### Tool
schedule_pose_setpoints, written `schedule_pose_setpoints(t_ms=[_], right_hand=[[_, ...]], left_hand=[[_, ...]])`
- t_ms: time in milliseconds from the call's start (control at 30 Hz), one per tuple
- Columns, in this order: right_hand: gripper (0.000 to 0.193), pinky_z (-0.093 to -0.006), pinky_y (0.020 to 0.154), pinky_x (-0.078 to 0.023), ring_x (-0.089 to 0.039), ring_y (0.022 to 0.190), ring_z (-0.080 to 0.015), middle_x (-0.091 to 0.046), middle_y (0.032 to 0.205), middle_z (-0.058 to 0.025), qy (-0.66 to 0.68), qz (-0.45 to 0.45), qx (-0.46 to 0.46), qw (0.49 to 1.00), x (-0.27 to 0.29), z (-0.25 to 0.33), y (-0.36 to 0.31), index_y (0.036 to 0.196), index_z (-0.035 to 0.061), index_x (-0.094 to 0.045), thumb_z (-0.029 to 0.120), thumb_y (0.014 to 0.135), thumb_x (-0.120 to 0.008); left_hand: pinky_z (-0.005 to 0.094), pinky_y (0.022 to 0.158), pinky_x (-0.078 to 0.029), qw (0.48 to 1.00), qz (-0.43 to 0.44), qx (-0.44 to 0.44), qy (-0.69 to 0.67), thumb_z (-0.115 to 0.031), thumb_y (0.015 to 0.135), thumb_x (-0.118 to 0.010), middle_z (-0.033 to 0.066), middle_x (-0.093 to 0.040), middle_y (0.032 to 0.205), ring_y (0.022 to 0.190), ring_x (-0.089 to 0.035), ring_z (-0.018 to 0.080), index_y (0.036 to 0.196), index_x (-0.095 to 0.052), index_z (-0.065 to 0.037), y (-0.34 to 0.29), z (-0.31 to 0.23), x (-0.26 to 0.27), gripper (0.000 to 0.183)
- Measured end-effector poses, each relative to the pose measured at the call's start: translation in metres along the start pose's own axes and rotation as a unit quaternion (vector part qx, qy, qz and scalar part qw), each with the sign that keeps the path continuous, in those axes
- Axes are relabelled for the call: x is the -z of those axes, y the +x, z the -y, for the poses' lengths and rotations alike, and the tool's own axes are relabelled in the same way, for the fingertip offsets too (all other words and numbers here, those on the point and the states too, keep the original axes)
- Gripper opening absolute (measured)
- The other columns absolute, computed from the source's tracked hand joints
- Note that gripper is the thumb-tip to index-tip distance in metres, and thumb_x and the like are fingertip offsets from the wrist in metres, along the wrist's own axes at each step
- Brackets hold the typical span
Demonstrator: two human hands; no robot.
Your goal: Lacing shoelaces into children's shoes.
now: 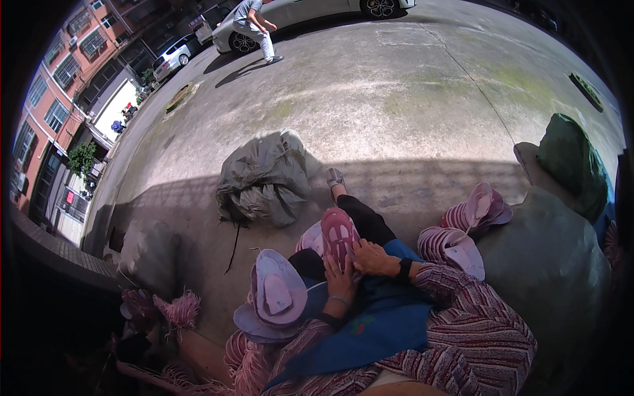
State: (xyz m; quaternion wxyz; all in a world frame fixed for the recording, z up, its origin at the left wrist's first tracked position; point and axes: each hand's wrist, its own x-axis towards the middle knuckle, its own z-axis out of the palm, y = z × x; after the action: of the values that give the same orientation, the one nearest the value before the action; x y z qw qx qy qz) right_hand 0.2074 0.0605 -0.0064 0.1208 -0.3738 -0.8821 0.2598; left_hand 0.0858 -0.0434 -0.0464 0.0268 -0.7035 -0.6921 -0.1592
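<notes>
At lower centre, the right hand (373, 257) pinches a pink shoe upper (339, 231); the left hand (340, 282) lies on it, grip unclear. This piece seems unfinished; whether the lower-right stack of uppers (452, 252) is done, I cannot tell.

Upper (339, 232) at the lap, stacks either side, sacks beyond.
Left hand (340, 284) and right hand (374, 257) on the upper's near end, side by side; left stack (274, 290) left of the left hand; right stack (456, 249) right of the right hand, second stack (480, 208) just beyond it; front sack (267, 177) on the ground (370, 125) ahead, left of the foot (335, 179); left sack (148, 254) farther left and nearer; right sack (555, 254) right of both right-hand stacks, far sack (573, 158) beyond it; car (310, 14) across the ground's far side, another person (254, 26) before it.
</notes>
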Motion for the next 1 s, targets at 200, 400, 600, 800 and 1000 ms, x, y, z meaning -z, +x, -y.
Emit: schedule_pose_setpoints(t_ms=[200, 400, 600, 800, 1000], right_hand=[[0.029, -0.045, 0.074, -0.047, -0.055, 0.086, -0.0425, -0.052, 0.094, -0.0278, 0.09, 0.043, 0.021, 0.995, -0.01, -0.012, 0.021, 0.1, -0.0043, -0.045, 0.009, 0.077, -0.054], [0.024, -0.0442, 0.071, -0.049, -0.057, 0.082, -0.0401, -0.055, 0.09, -0.0258, 0.086, 0.048, 0.015, 0.995, -0.013, -0.008, 0.04, 0.095, -0.0035, -0.048, 0.011, 0.077, -0.053], [0.02, -0.0434, 0.066, -0.051, -0.059, 0.075, -0.0374, -0.058, 0.082, -0.0225, 0.036, -0.051, 0.104, 0.993, -0.014, 0.001, 0.047, 0.089, -0.001, -0.054, 0.015, 0.076, -0.053], [0.024, -0.0445, 0.067, -0.05, -0.057, 0.079, -0.0392, -0.054, 0.086, -0.0226, 0.041, -0.032, 0.073, 0.996, -0.01, -0.007, 0.024, 0.092, -0.0025, -0.052, 0.015, 0.075, -0.053], [0.03, -0.0426, 0.074, -0.047, -0.054, 0.084, -0.0372, -0.052, 0.086, -0.0214, 0.046, 0.027, 0.05, 0.997, -0.008, -0.013, 0.012, 0.098, -0.0008, -0.049, 0.018, 0.075, -0.055]], left_hand=[[0.0596, 0.093, -0.028, 0.991, -0.047, 0.067, 0.105, -0.045, 0.082, -0.05, 0.0366, -0.016, 0.133, 0.12, -0.022, 0.0561, 0.134, -0.022, -0.015, 0.009, -0.008, -0.036, 0.066], [0.0567, 0.099, -0.021, 0.989, -0.008, 0.149, -0.02, -0.039, 0.084, -0.05, 0.0354, -0.009, 0.135, 0.123, -0.017, 0.054, 0.136, -0.018, -0.016, 0.021, -0.018, -0.029, 0.066], [0.0565, 0.101, -0.018, 0.932, -0.027, 0.239, -0.27, -0.038, 0.083, -0.051, 0.0348, -0.005, 0.135, 0.123, -0.014, 0.0531, 0.136, -0.017, -0.014, 0.032, -0.029, -0.008, 0.068], [0.0435, 0.095, -0.034, 0.991, -0.086, 0.092, 0.05, -0.034, 0.07, -0.067, 0.0337, -0.024, 0.129, 0.11, -0.038, 0.0489, 0.133, -0.023, -0.009, 0.023, -0.013, 0.006, 0.081], [0.0562, 0.098, -0.025, 0.976, 0.14, 0.067, -0.156, -0.032, 0.068, -0.07, 0.032, -0.018, 0.135, 0.125, -0.024, 0.0467, 0.138, -0.014, -0.018, 0.022, 0.012, 0.03, 0.09]])
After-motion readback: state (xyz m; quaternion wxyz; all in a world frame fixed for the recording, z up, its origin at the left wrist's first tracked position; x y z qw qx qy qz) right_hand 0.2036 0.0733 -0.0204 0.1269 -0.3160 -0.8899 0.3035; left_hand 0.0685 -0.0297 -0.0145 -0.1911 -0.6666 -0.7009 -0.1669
